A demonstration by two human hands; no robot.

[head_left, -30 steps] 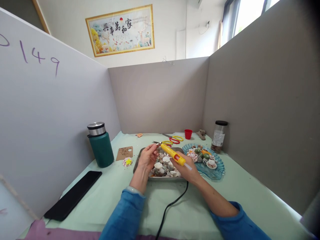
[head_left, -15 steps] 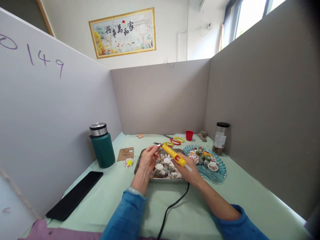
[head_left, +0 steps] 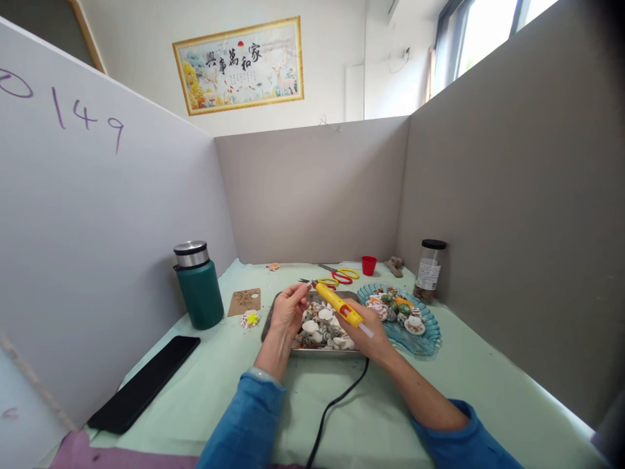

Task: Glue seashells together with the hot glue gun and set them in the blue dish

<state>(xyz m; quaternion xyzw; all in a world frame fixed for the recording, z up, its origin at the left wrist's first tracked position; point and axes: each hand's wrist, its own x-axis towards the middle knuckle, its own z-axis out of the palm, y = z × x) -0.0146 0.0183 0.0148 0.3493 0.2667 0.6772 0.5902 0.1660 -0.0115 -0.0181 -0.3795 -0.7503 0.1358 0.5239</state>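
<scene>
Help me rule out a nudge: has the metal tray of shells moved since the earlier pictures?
No. Against the grey back partition, the metal tray keeps its place; the whole view shifts slightly, as from a camera move.

Grey partitions box me in on three sides: left panel (head_left: 122, 195), purple handwriting on it ending "149"; far panel (head_left: 312, 195); right panel (head_left: 508, 195), in deeper shade. Before me, a pale green table cover (head_left: 195, 400), purple cloth (head_left: 131, 459) along the near edge. Beyond the far panel I see a white wall (head_left: 332, 52), gold-framed picture (head_left: 238, 65) with dark Chinese characters. High, far right: window (head_left: 481, 32), glaring white.
</scene>
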